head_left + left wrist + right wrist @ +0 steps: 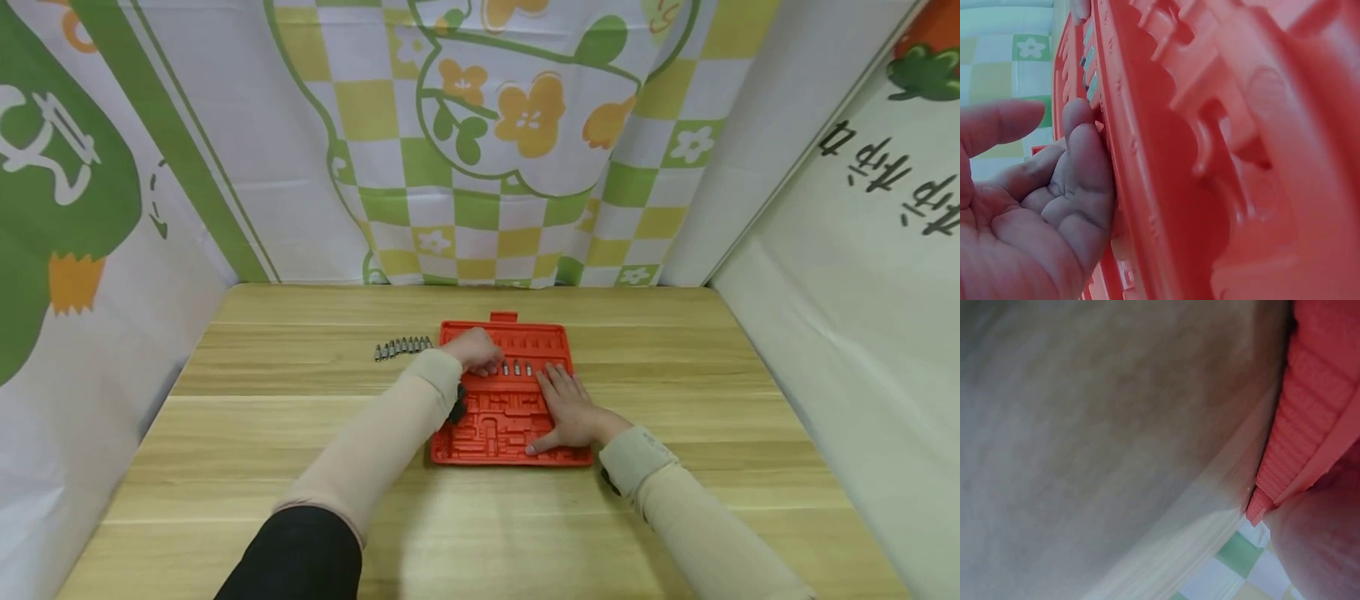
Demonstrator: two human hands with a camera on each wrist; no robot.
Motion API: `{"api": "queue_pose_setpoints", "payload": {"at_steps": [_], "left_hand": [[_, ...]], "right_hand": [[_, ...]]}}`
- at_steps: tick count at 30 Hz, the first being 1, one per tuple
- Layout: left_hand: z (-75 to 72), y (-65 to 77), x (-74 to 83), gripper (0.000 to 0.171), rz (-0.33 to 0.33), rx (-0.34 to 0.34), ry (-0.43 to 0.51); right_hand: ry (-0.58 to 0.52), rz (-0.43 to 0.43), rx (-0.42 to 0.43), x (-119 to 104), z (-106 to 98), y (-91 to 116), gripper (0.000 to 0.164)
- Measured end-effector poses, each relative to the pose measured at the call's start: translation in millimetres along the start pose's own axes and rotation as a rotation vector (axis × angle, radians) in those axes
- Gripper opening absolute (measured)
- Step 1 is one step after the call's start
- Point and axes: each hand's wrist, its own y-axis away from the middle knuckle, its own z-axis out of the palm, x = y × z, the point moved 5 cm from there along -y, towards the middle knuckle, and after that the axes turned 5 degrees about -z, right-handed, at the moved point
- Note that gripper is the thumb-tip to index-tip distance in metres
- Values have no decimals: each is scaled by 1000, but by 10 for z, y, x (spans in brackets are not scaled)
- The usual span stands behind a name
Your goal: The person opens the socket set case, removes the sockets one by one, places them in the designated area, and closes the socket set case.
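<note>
An open red plastic case with moulded slots lies on the wooden table. My left hand reaches over its upper left part. In the left wrist view, the bent fingertips touch the case beside a row of slots, and the thumb stands apart from them; nothing shows between them. Just right of that hand, short metal screwdriver bits sit upright in the slot row. My right hand rests with spread fingers on the case's right side, the thumb over the lower half.
Several more screwdriver bits stand in a slanting row on the wooden table, left of the case. A red latch tab sticks out from the case's far edge. Printed cloth hangs behind the table's back edge.
</note>
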Motion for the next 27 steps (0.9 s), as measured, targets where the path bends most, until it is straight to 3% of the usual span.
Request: {"api": "queue_pose_setpoints", "payload": {"at_steps": [10,17,24,27], "left_hand": [[76,24,25,31,5,-13,-3],[73,15,-7,13,31,17,18],[95,-21,-21,10,67,82,16],[88,-23,-36,8,83,102,86]], "right_hand": [[1,-1,1,-4,5,-5,128],[11,-4,-5,-5,5,-15,128],[13,4,-6,-11,-4,-9,128],[12,7,-5,-16,-10,-1,128]]}}
